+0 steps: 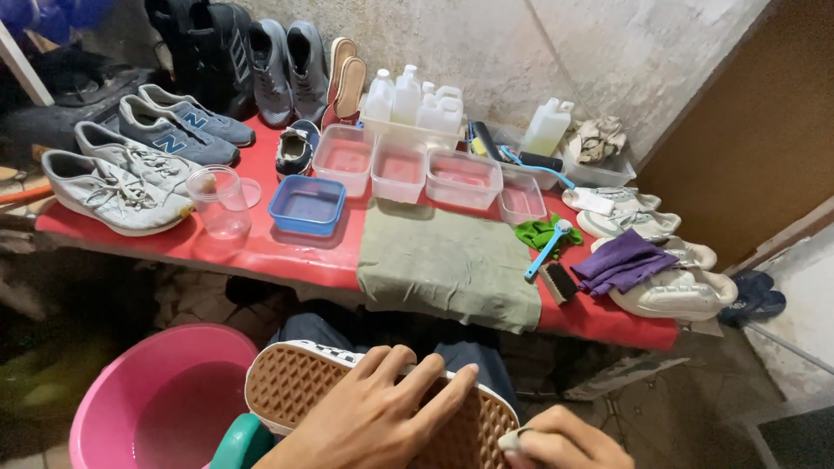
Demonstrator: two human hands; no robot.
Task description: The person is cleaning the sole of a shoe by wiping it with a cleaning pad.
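Note:
At the bottom of the view my left hand (378, 417) lies spread over the tan waffle sole of an upturned shoe (295, 382) with a white rim. My right hand (565, 443) is curled at the sole's right end, fingers closed on a small pale object that is mostly hidden. A teal handle (241, 441) pokes up just left of the shoe. A pink basin (130, 391) holding some water stands on the floor at the lower left.
A red table (261, 252) carries a green towel (443, 260), several plastic tubs (460, 178), a blue tub (306, 206), a clear cup (219, 201), white bottles (408, 100), a blue-handled brush (547, 252), a purple cloth (621, 260), and grey and white sneakers (113, 187).

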